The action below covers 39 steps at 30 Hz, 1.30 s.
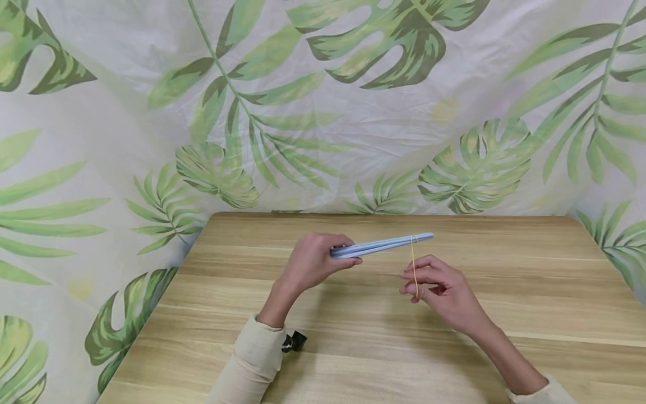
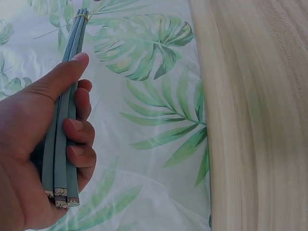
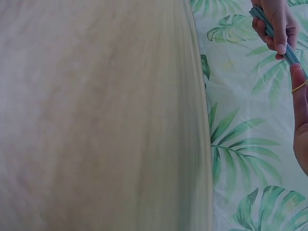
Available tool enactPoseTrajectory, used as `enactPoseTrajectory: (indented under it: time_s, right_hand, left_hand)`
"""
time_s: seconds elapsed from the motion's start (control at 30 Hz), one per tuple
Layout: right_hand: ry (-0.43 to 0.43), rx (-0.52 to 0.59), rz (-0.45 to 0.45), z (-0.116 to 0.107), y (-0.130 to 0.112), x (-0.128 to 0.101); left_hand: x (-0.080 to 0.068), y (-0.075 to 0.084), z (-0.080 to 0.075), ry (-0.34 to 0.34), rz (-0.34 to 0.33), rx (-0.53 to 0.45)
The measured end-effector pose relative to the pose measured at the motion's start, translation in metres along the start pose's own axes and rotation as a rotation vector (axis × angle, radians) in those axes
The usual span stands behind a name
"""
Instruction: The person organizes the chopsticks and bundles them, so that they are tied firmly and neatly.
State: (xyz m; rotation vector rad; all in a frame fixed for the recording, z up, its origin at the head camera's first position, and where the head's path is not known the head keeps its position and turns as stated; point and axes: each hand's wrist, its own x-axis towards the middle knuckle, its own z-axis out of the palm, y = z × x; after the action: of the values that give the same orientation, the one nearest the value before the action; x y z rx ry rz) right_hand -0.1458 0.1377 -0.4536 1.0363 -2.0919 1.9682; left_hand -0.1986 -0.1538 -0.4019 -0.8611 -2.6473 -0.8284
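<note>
My left hand [image 1: 314, 261] grips a bundle of blue-grey chopsticks [image 1: 378, 246] above the table, their thin tips pointing right. In the left wrist view, the thumb lies along the chopsticks [image 2: 60, 163] and the fingers curl round them; their thick ends have silvery patterned caps. A thin yellow rubber band [image 1: 414, 269] loops round the bundle near the tips. From there it stretches down to my right hand [image 1: 449, 292], whose bent fingers and thumb hold its lower end. The right wrist view catches only part of the right hand [image 3: 301, 108], at its right edge.
A wood-grain table [image 1: 353, 348] lies under both hands. Behind it hangs a pale cloth with green leaf prints [image 1: 303, 123], which also runs down past the left side. A small black object [image 1: 295, 341] shows beside the left sleeve cuff [image 1: 259, 342].
</note>
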Motion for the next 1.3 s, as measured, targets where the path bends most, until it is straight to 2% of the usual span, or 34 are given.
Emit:
enactPoseTrajectory:
  time_s: [0.2,0.33,0.5,0.67,0.77,0.87,1.07,1.3]
  right_hand:
    - [0.040,-0.146,-0.231,0.007,-0.005,0.003]
    - [0.075,-0.162,-0.244,0.013,-0.010,0.004]
    - [0.098,0.027,-0.144,0.018,-0.014,0.001]
    - [0.141,0.227,0.076,0.022,-0.017,-0.004]
    - [0.175,0.279,0.198,0.025,-0.018,-0.004]
    - [0.194,0.314,0.265,0.025,-0.018,-0.004]
    - [0.232,0.431,0.308,0.014,-0.018,0.001]
    - [0.243,0.420,0.293,-0.003,-0.021,0.003]
  left_hand:
    - [0.000,0.000,0.004,-0.037,-0.039,-0.022]
    - [0.001,0.000,0.006,-0.027,-0.068,-0.052]
    - [0.001,0.001,0.005,0.023,-0.089,-0.064]
    - [0.001,0.003,0.004,0.078,-0.075,-0.056]
    - [0.001,0.005,0.004,0.106,-0.043,-0.052]
    - [0.001,0.006,0.005,0.120,-0.004,-0.044]
    - [0.002,0.005,0.005,0.112,0.045,-0.013]
    - [0.001,0.003,0.002,0.082,0.121,-0.016]
